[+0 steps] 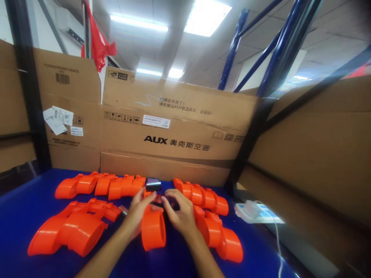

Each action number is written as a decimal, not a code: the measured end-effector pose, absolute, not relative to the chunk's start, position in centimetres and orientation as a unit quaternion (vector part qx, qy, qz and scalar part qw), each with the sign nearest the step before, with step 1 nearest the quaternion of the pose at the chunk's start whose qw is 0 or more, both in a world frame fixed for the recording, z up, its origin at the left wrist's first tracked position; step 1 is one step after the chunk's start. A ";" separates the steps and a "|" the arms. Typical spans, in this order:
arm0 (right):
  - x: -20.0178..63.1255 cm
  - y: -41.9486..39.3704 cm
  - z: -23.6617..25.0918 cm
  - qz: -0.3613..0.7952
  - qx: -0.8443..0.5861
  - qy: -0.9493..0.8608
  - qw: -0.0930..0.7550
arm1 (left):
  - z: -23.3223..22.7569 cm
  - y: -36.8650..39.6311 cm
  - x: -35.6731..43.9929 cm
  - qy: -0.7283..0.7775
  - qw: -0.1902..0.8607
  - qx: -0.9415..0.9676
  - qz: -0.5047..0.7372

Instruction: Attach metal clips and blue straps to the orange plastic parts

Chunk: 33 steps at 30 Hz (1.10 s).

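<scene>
Just in front of me, an orange plastic part [153, 229] with a wide round ring end is in the grip of my left hand [138, 212]. The left thumb lies along its upper end. My right hand [179, 210] is closed at that same upper end, its thumb and fingers pinched near something small and dark that I cannot make out. Beyond the hands is a small dark device [153, 184] with a pale front edge. Similar orange parts lie on both sides: a pair [84, 229] at the front left and a group [213, 231] at the right.
A blue surface [118, 258] bears a back-left row of orange parts [116, 187] and a back-right row [203, 197]. A white power strip [257, 213] with a cable sits at right. Cardboard panels [174, 127] and dark rack posts [26, 88] border the surface.
</scene>
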State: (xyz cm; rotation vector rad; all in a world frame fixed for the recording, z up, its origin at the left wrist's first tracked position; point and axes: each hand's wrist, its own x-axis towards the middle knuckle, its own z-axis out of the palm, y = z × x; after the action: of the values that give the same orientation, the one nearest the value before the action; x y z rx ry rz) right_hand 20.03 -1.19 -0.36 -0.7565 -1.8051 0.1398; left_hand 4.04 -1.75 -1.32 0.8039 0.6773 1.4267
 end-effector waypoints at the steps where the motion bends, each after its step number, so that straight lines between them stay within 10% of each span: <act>1: 20.1 -1.2 -0.4 0.067 -0.323 -0.760 0.560 | -1.3 -1.8 4.0 0.295 0.641 0.349 0.617; 7: 20.5 -1.0 0.2 0.241 -0.326 -0.668 0.625 | -1.3 -2.2 4.0 0.250 0.720 0.354 0.542; 14: 21.1 -1.0 1.0 0.494 -0.260 -0.665 0.496 | -2.3 -2.3 4.2 0.161 0.769 0.414 0.460; 33: 18.7 -0.5 -0.1 0.442 -0.272 -0.647 0.559 | -2.4 -1.2 4.1 0.262 0.630 0.467 0.562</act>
State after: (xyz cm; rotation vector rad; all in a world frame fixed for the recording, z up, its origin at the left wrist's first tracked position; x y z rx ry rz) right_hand 18.69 -0.50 -0.08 -0.6422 -1.5252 1.0416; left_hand 4.10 -1.19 -2.38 1.0703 0.6011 1.2873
